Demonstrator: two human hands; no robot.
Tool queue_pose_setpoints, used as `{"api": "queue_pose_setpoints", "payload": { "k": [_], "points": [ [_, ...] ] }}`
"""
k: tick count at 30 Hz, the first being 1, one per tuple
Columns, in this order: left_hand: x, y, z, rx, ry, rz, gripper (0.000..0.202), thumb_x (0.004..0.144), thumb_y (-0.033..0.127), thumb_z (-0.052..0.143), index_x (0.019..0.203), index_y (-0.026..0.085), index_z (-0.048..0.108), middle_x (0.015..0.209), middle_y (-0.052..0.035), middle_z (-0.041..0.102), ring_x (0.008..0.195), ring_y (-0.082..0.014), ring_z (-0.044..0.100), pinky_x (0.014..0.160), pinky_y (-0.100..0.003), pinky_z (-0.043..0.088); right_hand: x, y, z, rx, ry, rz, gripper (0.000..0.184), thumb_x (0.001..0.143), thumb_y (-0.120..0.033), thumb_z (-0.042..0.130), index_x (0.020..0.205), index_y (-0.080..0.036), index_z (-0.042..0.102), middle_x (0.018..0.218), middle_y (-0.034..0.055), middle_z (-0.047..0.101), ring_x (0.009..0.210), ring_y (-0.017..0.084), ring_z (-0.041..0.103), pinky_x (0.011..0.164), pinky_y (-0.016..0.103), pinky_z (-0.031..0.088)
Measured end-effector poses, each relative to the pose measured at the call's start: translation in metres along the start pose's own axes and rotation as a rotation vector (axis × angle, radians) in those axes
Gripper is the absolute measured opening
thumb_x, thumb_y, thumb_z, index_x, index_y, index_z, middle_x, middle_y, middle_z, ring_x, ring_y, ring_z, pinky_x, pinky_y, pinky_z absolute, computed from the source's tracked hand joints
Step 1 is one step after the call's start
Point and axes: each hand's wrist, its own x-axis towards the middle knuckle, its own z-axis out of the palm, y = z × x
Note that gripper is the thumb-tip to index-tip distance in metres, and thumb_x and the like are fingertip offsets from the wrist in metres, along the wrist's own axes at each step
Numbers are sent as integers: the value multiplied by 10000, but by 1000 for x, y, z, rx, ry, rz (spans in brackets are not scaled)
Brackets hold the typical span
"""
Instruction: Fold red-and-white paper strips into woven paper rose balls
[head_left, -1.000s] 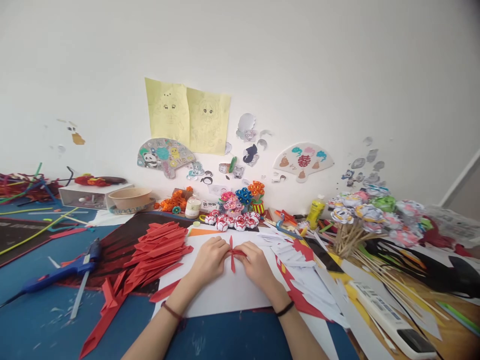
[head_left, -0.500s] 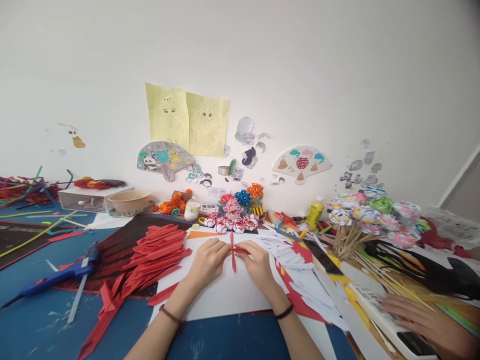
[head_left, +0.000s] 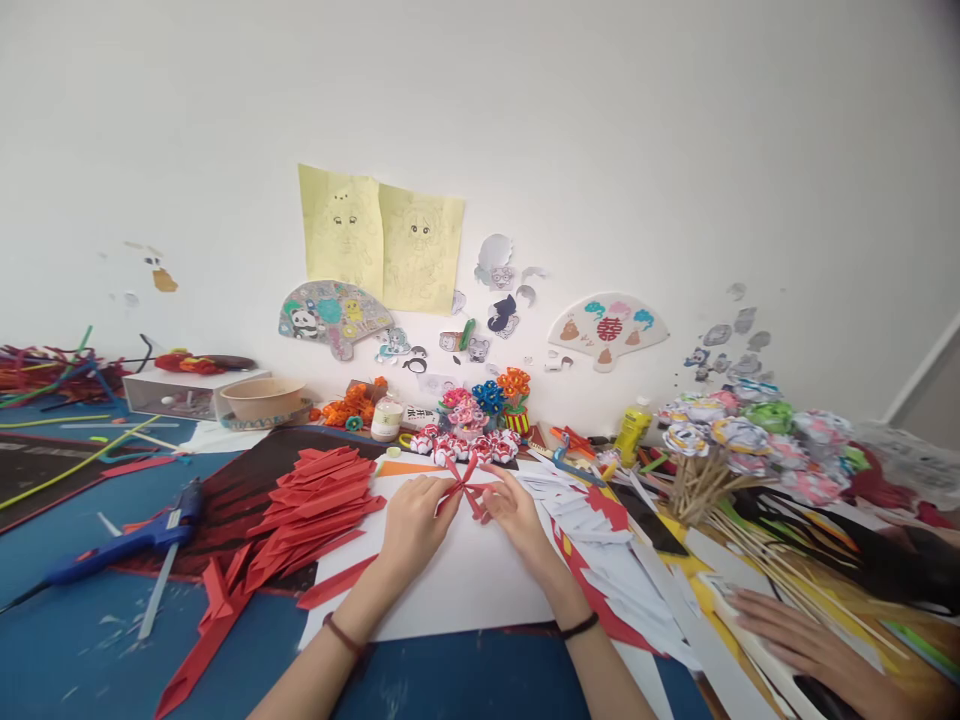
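A star-like piece of folded red paper (head_left: 464, 484), its several narrow points spread outward, is held up over a white paper sheet (head_left: 457, 600). My left hand (head_left: 416, 525) pinches it from the left between thumb and fingers. On the other side my right hand (head_left: 517, 520) is closed on its right-hand points, fingers curled. To the left of my hands lies a heap of folded red paper strips (head_left: 319, 510). White folded paper strips (head_left: 585, 520) are spread to the right, partly over red paper.
A blue hot glue gun (head_left: 142, 540) lies at the left. Red-and-white paper flowers (head_left: 465, 445) stand just behind my hands. Paper flowers on sticks (head_left: 727, 430) and a yellow bottle (head_left: 634, 430) are at the right. Another person's hand (head_left: 802, 630) rests on a white device at the lower right.
The red paper has turned from a cross shape into a tilted star with more points showing. My hands have shifted slightly around it. The other person's hand has moved a little left.
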Motion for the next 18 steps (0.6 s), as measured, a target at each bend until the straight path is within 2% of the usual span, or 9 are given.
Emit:
{"api": "queue_pose_setpoints", "payload": {
  "k": [3, 6, 11, 15, 18],
  "points": [
    [-1, 4, 0, -35, -29, -44, 164, 940, 286, 485, 939, 198, 623, 822, -46, 673, 791, -199, 613, 709, -306, 452, 0, 3, 4, -27, 10, 17, 418, 809, -504, 652, 1043, -158, 648, 842, 73, 685, 656, 183, 642, 598, 292, 499],
    [1, 9, -4, -82, -83, -42, 181, 943, 317, 478, 976, 208, 618, 871, -47, 674, 821, -200, 618, 720, -303, 466, 1, 3, 4, -21, 61, 20, 398, 817, -520, 630, 922, -139, 679, 809, 81, 689, 659, 190, 636, 579, 287, 487],
    [5, 9, -6, -179, -128, -33, 207, 966, 290, 426, 1052, 222, 602, 943, -44, 678, 836, -179, 625, 730, -288, 482, -1, -3, -2, 60, 103, 44, 390, 834, -464, 635, 1084, -165, 645, 910, 85, 682, 730, 190, 645, 620, 286, 503],
    [1, 3, -2, -34, -79, 33, 188, 951, 284, 458, 969, 210, 629, 847, -46, 686, 777, -192, 623, 700, -303, 460, -1, -4, -3, 122, 136, 48, 520, 784, -427, 702, 1229, -203, 551, 1000, 90, 679, 878, 221, 653, 726, 317, 530],
    [-2, 1, 1, 74, -29, 65, 201, 952, 282, 458, 906, 205, 638, 790, -45, 686, 742, -192, 623, 675, -303, 441, 1, 0, -4, 108, 197, 64, 543, 735, -425, 749, 1187, -209, 542, 983, 78, 682, 862, 221, 661, 737, 335, 543]
  ]
}}
